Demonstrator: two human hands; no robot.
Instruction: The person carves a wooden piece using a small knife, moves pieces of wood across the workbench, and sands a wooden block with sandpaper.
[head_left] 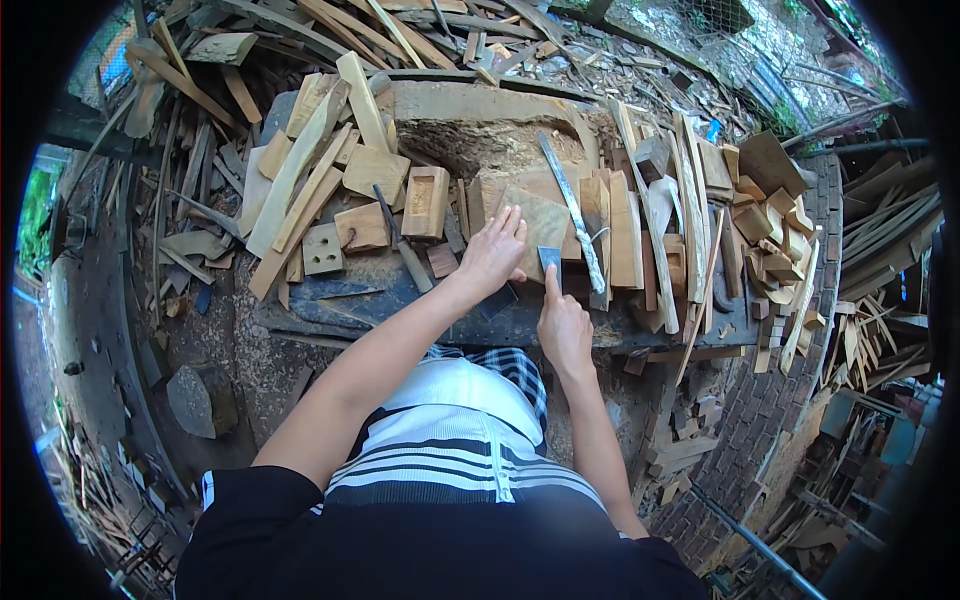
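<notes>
My left hand [495, 248] lies on a flat, squarish wooden board [545, 222], fingers stretched over its left side and thumb by its near edge. In my right hand [566, 332] is a flat metal blade [550, 260], bluish grey and broad at its far end. That end meets the board's near edge, and my index finger points along the blade. Any handle is hidden in my closed fingers. Just right of the board is a long metal bar [562, 185] with a pale wrapped grip. Left of my left hand, a chisel-like tool [412, 262] with a wooden handle rests on the bench.
Wood blocks [426, 203] and long strips [300, 215] crowd the left of the dark workbench [340, 308]. More slats [690, 215] and offcuts [780, 225] fill its right side. A large rough timber [470, 105] spans the back. Scrap wood surrounds the bench; a stone-like block [202, 400] stands lower left.
</notes>
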